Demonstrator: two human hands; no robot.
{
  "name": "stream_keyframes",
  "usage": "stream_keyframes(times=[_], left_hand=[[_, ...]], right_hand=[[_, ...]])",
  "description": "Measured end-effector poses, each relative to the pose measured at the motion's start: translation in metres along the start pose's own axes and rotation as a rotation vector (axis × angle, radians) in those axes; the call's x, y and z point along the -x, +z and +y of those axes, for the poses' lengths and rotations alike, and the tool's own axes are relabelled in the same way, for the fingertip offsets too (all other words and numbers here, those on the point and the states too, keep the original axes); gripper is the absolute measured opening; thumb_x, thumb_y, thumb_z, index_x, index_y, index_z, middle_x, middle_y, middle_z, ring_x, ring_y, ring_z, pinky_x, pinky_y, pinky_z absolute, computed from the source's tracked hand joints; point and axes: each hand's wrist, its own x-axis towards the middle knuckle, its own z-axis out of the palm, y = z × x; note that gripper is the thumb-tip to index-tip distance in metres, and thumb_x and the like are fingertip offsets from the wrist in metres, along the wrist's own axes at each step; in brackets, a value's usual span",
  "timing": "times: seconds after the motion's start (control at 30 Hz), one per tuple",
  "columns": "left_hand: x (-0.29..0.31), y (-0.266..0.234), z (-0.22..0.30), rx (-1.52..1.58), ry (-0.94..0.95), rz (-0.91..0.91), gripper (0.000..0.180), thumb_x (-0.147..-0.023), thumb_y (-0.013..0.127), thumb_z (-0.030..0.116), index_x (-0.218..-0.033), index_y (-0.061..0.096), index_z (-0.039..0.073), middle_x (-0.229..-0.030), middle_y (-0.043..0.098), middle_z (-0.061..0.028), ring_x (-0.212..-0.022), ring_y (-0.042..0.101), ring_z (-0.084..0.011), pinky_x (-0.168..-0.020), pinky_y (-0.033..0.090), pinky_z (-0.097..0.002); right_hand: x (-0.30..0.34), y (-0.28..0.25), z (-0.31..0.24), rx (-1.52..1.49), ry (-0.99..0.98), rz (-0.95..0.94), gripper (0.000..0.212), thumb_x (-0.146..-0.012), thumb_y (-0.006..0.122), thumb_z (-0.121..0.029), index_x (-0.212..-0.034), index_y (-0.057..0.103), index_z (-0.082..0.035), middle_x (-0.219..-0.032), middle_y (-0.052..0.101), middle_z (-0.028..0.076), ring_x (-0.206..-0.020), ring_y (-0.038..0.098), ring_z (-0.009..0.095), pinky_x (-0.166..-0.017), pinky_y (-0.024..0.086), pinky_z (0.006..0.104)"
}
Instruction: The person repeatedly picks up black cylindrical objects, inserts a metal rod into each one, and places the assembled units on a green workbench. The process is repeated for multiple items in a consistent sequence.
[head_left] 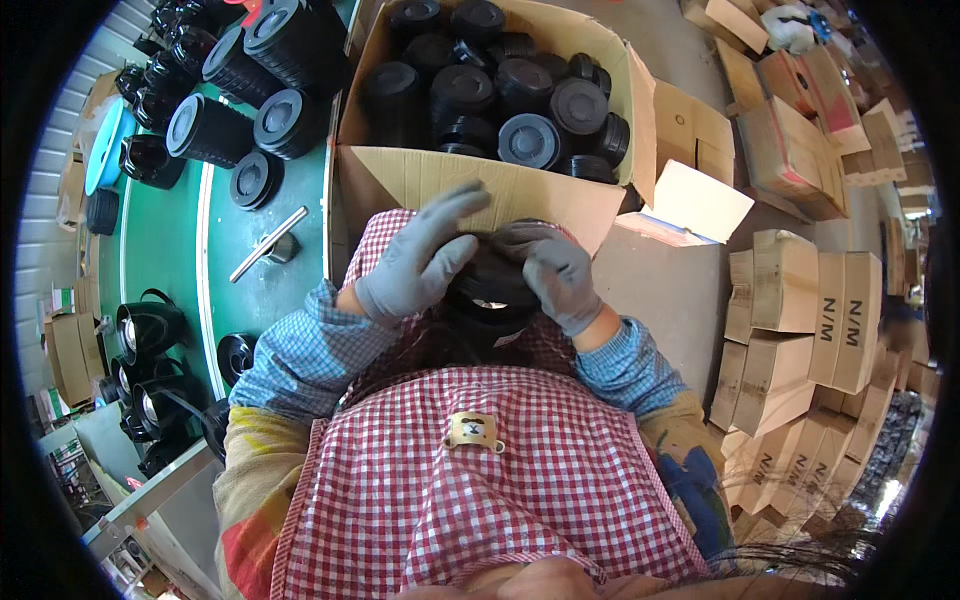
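Note:
In front of my apron a glossy black round part (pixel 492 290) sits low between my hands, its opening showing a pale gap. My gloved right hand (pixel 558 275) is closed on its right side, fingers bent over the dark rim. My gloved left hand (pixel 420 255) is raised at the part's left, slightly blurred, with thumb and fingers apart and nothing between them. Just beyond my hands stands an open cardboard box (pixel 470 180) filled with stacks of black round lids (pixel 530 140). My forearms hide the lower part of my lap.
On the green table (pixel 150 255) at left stand stacked black lids (pixel 285 125), a metal bar (pixel 268 243) and glossy black pots (pixel 150 160). Black rounded housings (pixel 150 325) stand nearer me. Cardboard cartons (pixel 845 320) are piled at right, with an open box (pixel 695 130) beyond the full one.

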Motion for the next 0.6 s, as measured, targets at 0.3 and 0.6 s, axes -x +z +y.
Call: stream_keyframes(times=[0.3,0.6], left_hand=[[-0.007,-0.007,0.047,-0.572,0.163,-0.5,0.041,-0.065,0.09,0.039,-0.09,0.078,0.008,-0.144,0.055,-0.0137,-0.139,0.045,-0.0379,-0.118,0.033,-0.0555],[0.013,-0.062,0.04,-0.321,0.097,-0.194,0.037,-0.067,0.09,0.018,-0.094,0.075,-0.002,-0.133,0.06,-0.0222,-0.12,0.062,-0.0375,-0.102,0.05,-0.0489]], right_hand=[[-0.117,-0.069,0.164,0.107,0.946,0.891,0.101,-0.095,0.027,-0.08,-0.116,0.068,0.01,-0.112,0.066,0.038,-0.112,0.064,0.048,-0.095,0.05,0.0473],[-0.068,-0.059,0.115,-0.014,0.359,0.451,0.074,-0.097,0.064,-0.049,-0.151,0.045,-0.002,-0.152,0.049,0.019,-0.14,0.047,0.031,-0.112,0.04,0.0366]])
